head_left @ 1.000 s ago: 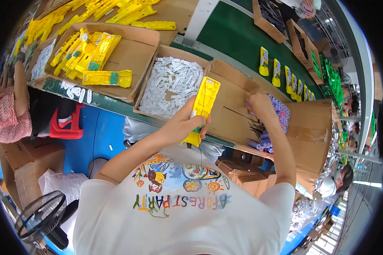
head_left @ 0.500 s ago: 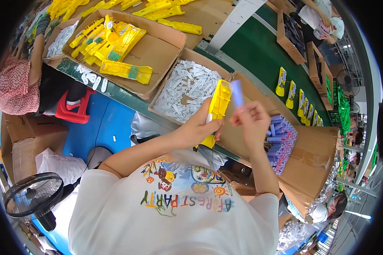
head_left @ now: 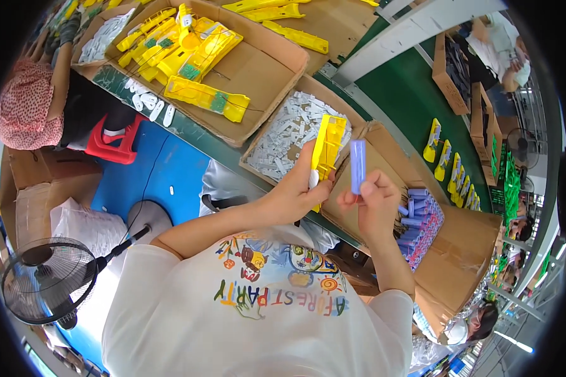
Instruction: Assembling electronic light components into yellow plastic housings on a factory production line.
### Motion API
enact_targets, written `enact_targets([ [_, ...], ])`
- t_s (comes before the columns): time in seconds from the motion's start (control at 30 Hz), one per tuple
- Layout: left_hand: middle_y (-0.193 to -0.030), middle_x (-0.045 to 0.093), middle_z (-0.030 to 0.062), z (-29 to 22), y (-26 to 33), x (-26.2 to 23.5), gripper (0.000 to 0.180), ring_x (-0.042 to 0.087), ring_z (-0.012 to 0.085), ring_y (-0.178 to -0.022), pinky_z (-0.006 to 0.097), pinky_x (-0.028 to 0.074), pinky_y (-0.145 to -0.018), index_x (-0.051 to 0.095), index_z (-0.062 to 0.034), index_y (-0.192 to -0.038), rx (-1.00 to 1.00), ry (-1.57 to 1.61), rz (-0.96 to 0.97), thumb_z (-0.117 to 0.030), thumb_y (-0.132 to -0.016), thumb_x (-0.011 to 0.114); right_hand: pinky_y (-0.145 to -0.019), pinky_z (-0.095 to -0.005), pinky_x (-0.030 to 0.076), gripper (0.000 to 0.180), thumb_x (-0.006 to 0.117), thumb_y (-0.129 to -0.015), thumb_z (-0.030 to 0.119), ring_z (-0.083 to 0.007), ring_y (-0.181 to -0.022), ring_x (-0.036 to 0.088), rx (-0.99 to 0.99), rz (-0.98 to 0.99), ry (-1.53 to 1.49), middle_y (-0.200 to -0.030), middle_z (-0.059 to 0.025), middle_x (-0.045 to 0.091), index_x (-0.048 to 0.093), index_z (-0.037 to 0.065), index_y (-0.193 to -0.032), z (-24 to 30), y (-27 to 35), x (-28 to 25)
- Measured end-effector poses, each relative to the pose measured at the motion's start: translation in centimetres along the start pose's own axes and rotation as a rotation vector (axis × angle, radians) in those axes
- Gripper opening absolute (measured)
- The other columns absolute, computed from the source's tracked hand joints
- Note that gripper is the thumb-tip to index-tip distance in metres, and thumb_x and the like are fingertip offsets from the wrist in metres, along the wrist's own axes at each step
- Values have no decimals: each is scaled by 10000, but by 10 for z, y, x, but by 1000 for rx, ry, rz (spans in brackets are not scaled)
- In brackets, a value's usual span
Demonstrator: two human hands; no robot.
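My left hand (head_left: 297, 193) is closed round a long yellow plastic housing (head_left: 329, 146), which stands nearly upright with its ribbed hollow inside showing. To the right of it, my right hand (head_left: 378, 200) pinches a purple cylindrical battery cell (head_left: 358, 164) by its lower end. The cell points upward, apart from the housing. Beneath my right forearm, a cardboard box holds many more purple battery cells (head_left: 423, 220), stacked on their sides. Behind the housing lies a box of small white plastic pieces (head_left: 289, 129).
A cardboard tray (head_left: 277, 72) of yellow housings with green circuit boards (head_left: 219, 102) stands at the far left. Yellow units (head_left: 454, 169) line the green belt (head_left: 393, 94) on the right. A person in a spotted top (head_left: 28, 110) sits far left; a black fan (head_left: 50, 279) stands near left.
The purple cell, blurred and tilted before, is now steady and upright in my right hand. The view has shifted slightly. My left hand keeps its hold on the yellow housing.
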State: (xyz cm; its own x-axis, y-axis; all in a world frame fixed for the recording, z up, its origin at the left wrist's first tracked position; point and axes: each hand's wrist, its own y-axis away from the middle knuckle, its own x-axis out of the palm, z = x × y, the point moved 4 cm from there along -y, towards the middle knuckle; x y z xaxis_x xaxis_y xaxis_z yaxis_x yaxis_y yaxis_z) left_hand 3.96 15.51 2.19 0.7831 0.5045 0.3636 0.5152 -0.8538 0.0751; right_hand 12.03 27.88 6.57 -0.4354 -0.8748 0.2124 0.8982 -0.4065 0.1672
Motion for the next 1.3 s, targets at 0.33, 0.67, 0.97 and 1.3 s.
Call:
enact_targets([
  [0.33,-1098,486,148,-6,3,-10,702,578,200,-868,340,501,-769,64,-50,-1431,145,-166,-35,-28,-879,497,-501,-205,509,172,677,-862,107,-92,-603,620,303,161,241,-752,-50,628,522,32,-862,-9,-30,15],
  [0.67,-984,504,111,-21,23,-74,527,574,213,-759,380,519,-674,279,-120,-1247,144,561,-428,26,-805,525,-542,-278,502,158,705,-809,102,-120,-699,625,134,554,464,-809,-10,608,575,47,-882,-38,-114,52],
  [0.97,-1024,515,121,-14,39,-72,563,551,250,-801,428,491,-783,341,-156,-1284,118,811,-217,-166,-738,477,-727,-320,492,107,608,-805,18,-242,-920,581,-588,518,1313,-933,-54,558,607,79,-893,-36,-126,51],
  [1.3,-963,541,87,-13,34,-54,407,609,183,-819,346,543,-729,323,-92,-1247,-5,469,-260,-154,-922,559,-766,-255,447,85,506,-956,90,-121,-874,520,-337,466,534,-1020,-49,512,544,50,-1020,-14,-97,51],
])
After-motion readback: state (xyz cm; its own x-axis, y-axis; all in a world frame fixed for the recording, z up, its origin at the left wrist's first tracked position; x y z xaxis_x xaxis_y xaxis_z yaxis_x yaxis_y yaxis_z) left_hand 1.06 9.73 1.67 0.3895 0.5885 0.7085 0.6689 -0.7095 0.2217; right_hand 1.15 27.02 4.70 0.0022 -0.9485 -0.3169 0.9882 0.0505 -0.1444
